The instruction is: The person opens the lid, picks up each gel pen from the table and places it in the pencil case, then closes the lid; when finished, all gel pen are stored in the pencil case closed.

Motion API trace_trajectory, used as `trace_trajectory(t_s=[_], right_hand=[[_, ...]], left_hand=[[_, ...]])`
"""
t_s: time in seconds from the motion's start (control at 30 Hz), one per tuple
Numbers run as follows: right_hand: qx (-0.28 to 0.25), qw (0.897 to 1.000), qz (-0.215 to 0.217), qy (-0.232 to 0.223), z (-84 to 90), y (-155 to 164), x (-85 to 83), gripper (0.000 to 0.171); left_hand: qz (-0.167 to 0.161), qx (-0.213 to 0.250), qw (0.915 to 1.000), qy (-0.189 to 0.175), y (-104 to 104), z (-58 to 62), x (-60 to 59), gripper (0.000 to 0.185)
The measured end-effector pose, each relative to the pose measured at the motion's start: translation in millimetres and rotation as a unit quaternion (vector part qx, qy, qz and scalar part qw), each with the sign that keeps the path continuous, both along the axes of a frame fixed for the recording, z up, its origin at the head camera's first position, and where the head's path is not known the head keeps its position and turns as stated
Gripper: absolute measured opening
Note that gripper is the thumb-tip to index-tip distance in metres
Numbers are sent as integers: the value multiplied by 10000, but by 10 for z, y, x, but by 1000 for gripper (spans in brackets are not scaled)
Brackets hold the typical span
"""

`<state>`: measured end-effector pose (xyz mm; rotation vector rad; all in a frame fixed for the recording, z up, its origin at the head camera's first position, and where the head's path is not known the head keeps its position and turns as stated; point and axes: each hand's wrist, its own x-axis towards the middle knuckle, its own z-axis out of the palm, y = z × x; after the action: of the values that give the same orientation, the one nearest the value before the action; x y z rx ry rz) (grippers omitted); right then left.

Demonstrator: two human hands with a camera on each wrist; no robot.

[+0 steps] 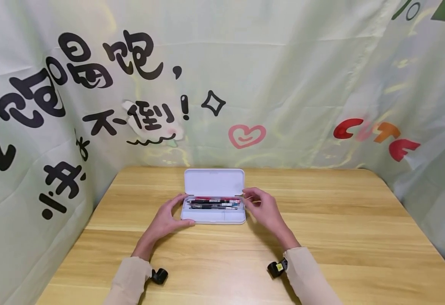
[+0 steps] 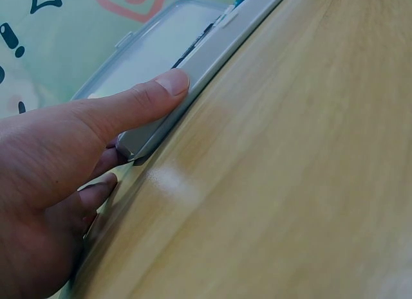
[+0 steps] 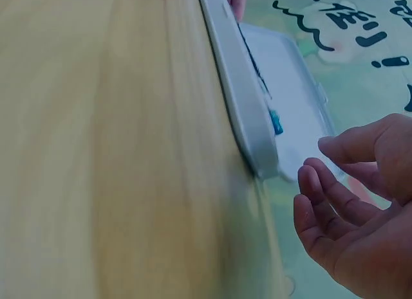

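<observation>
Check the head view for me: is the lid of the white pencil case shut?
No, the pencil case lies open on the table, its lid tipped back and pens showing inside.

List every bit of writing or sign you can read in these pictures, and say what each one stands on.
"CUTE", red and orange letters, on the pale green printed cloth backdrop, right side.
"不倒!", black brush characters, on the same backdrop, left of centre.
"快", black, low on its left panel.
A pink heart with a smile and a black four-point star: signs on it, no words.
Other black characters on the left: too distorted to read surely.
Open white plastic pencil case, pens: no legible text.
</observation>
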<state>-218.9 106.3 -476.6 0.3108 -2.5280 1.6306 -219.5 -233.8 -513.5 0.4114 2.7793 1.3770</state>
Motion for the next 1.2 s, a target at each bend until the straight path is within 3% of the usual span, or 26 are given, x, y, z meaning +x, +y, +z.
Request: trace_trajectory(t_s=[0.23,0.47,0.73,1.2], right_hand=[[90,9987,129,-480,-126,80,-49,47],[25,9963,417,-757,-148,47,-97,52],[63,9950,590,-798,-178,44,-134,58],[-140,9950,473,-874,-180,65,-120,54]], left_hand=[[-29,25,10000,43,-2,-8,-1,94],[-22,87,10000,32,-14,9,12,96],[-19,259,9996,107,-8,-15,1,99],[-116,446,9989,83,-15,-43,-14,115]])
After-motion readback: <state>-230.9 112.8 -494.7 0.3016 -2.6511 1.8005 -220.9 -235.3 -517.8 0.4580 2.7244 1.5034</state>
